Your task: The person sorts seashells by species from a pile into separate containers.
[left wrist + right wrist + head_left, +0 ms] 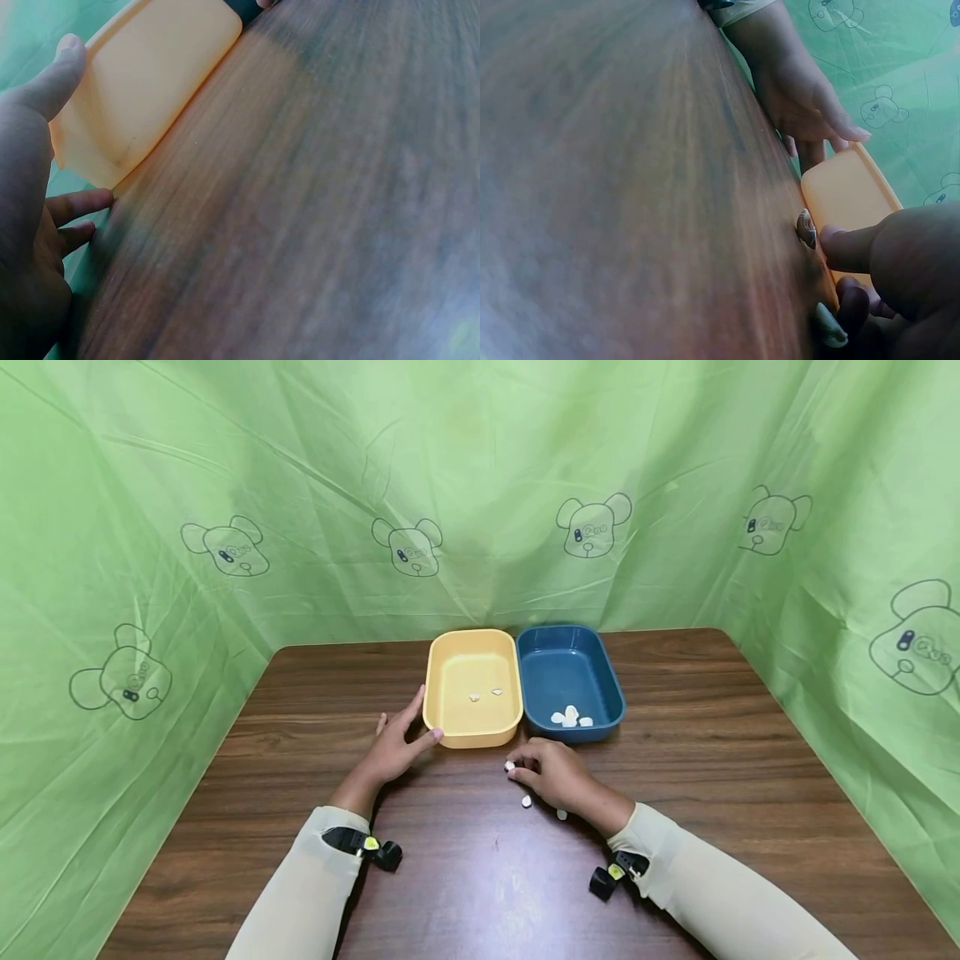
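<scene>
While resting the left hand (392,745), thumb and fingers spread apart, against the near-left part of a yellow, round-cornered, smooth-walled tray (476,740), pinched a small, white, shell-like piece (510,766) between thumb and forefinger of the right hand (558,774), just on the near side of that tray's right end. Could not tell whether lifting it clear of the tabletop. Had two loose white pieces (527,802) (562,815) on the dark brown, wood-grained table (465,843), one nearer than the pinching fingertips, the other farther right, beside the right hand. Had two small pale bits (474,697) (497,692) inside the yellow tray, near each other, and a cluster of white pieces (570,718) at the near end of a deep blue, round-cornered tray (566,668) close along its right side. Wore pale beige sleeves (300,885) (720,877) and black wrist straps (342,840) (632,862). Faced light green cloth (487,443) printed with outlined animal heads, hanging beyond the table's far edge.
</scene>
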`<state>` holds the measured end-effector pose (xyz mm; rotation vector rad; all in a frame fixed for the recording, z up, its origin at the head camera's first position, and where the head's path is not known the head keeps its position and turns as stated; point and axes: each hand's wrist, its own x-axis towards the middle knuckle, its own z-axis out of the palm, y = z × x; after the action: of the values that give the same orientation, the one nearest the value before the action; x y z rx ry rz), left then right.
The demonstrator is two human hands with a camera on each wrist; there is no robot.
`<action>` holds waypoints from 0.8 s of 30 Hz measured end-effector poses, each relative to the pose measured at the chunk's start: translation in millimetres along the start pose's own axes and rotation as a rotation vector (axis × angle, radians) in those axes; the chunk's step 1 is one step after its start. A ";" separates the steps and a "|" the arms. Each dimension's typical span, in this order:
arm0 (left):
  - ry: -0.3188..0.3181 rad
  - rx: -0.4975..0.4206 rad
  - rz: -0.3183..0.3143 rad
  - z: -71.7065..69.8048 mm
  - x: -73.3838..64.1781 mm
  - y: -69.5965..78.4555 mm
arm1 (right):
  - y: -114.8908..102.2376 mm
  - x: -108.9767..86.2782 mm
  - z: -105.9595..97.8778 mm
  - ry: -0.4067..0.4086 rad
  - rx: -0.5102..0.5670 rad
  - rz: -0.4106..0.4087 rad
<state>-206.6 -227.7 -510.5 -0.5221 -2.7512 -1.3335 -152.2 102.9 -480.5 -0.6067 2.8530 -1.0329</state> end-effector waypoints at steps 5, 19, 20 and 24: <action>0.003 0.002 0.016 1.5 0.8 -3.4 | -0.8 -1.8 -0.6 0.001 0.020 -0.011; 0.002 -0.004 -0.002 -0.5 -3.3 7.6 | -3.3 -5.0 -2.5 0.039 0.157 -0.096; 0.004 -0.004 -0.005 -0.9 -3.2 7.6 | -4.1 -5.1 -3.0 0.042 0.163 -0.098; 0.009 0.005 0.011 0.6 -1.1 0.9 | -8.7 -6.2 -5.9 0.040 0.180 -0.089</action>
<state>-205.2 -227.1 -510.4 -0.5290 -2.7396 -1.3223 -144.5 102.7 -471.0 -0.7107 2.7468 -1.3118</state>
